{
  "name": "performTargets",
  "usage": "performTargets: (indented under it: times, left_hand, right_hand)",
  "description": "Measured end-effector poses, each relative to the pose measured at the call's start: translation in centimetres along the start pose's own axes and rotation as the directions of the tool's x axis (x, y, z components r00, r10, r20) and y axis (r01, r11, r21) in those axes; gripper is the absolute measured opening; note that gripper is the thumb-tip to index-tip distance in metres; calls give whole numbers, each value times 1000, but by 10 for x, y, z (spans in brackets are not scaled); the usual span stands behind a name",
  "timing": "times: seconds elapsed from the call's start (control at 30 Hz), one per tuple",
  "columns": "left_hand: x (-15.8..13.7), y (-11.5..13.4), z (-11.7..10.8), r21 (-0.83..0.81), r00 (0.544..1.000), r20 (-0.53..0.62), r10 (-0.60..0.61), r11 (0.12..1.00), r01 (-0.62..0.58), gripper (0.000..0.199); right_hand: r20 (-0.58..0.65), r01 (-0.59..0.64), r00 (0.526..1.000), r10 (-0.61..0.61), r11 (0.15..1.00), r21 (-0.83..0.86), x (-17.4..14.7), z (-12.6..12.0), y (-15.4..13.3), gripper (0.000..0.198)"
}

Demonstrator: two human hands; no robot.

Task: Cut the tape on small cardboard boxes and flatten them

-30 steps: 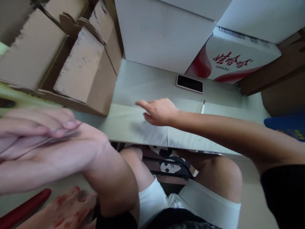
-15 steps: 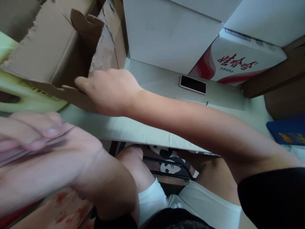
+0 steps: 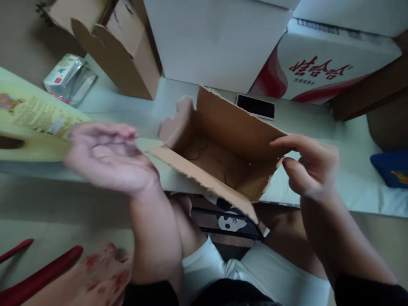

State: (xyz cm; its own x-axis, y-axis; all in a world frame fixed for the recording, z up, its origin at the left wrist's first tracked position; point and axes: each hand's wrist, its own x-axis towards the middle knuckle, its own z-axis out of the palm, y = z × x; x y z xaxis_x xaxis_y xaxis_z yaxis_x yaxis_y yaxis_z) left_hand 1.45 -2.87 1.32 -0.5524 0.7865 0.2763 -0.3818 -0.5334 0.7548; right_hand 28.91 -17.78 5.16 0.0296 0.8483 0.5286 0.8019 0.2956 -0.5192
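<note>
Black sleeves cover the upper arms: the left sleeve at seven o'clock, the right sleeve towards four, both short and plain, ending near the elbows. At six o'clock, the black top has a greyish textured patch along the picture's bottom edge, too dim to make out. Just above it sit white shorts, creased at the middle, their hems above bare knees. Forearms, left hand and right hand are bare.

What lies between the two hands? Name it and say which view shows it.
An open cardboard box lies between the left hand and the right hand, in the head view.
</note>
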Motion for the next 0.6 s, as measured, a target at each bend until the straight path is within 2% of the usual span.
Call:
performTargets:
  times: [0.03,0.07,0.1,0.13,0.2,0.23,0.33,0.37,0.43,0.5,0.6]
  left_hand:
    - [-11,-8,14,-24,997,77,-11,1000,13,39]
    - [-22,-16,25,-35,976,200,-89,995,98,35]
    - [-31,-22,33,-66,962,260,-90,992,111,36]
    - [-39,-27,39,-61,926,352,-138,984,170,37]
    - [-50,-35,44,-47,880,448,-161,978,203,40]
    - [-54,-37,46,-36,865,475,-162,978,203,41]
    - [-60,-44,50,-6,849,508,-141,986,168,36]
    - [-61,-46,52,12,849,511,-136,988,151,35]
    - [-64,-52,56,84,857,498,-132,991,104,35]
    - [-65,-58,57,160,870,478,-120,986,48,35]
    - [-65,-71,53,259,861,493,-120,966,-13,41]
  right_hand:
    - [-54,-32,998,31,999,-2,-9,-2,8,30]
    - [-94,-62,994,61,998,-4,-16,-2,15,29]
    - [-119,-90,989,89,996,-5,-22,-1,21,28]
    - [-132,-112,985,110,994,-5,-26,2,27,26]
    - [-147,-142,979,141,990,3,-33,8,38,28]
    - [-166,-145,975,147,989,24,-36,12,43,36]
    - [-250,-123,953,169,974,191,-47,25,54,72]
    - [-262,-119,947,186,961,250,-51,29,55,79]
    - [-236,-112,952,197,937,331,-58,34,56,71]
    - [-166,-92,973,163,926,367,-62,36,55,51]
    - [-98,-82,986,131,914,398,-63,35,52,37]
